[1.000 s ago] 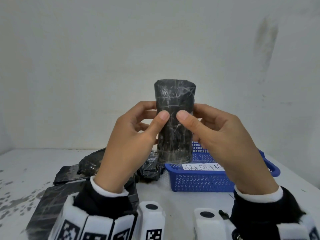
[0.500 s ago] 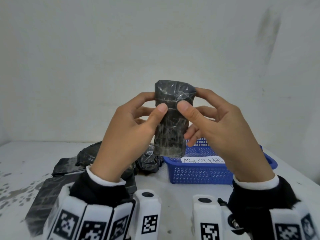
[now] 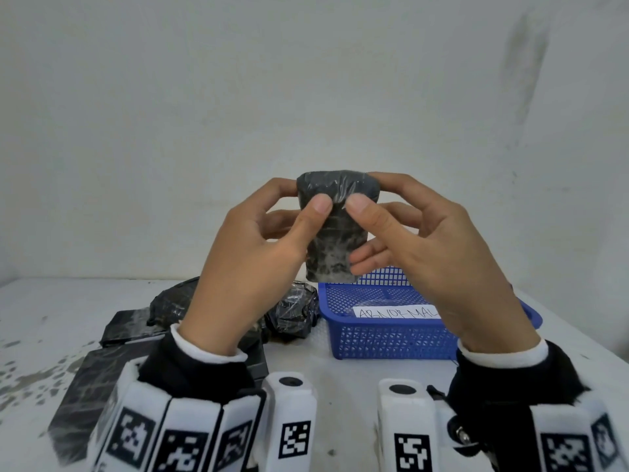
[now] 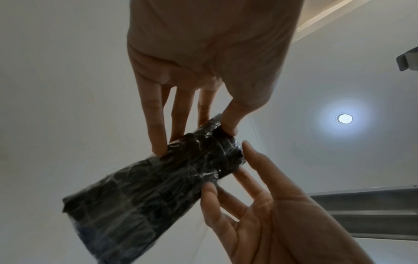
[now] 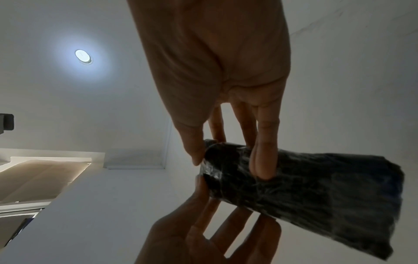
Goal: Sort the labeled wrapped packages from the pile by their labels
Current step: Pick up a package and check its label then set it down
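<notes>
Left hand (image 3: 245, 264), right hand (image 3: 439, 257) pinch package (image 3: 335, 233); top now tipped nearer camera than before.

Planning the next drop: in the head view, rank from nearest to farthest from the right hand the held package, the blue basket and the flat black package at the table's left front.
1. Held package, pinched by the right hand.
2. Blue basket, just below that hand, right of centre.
3. Flat black package, far left front, beyond the left hand.
</notes>
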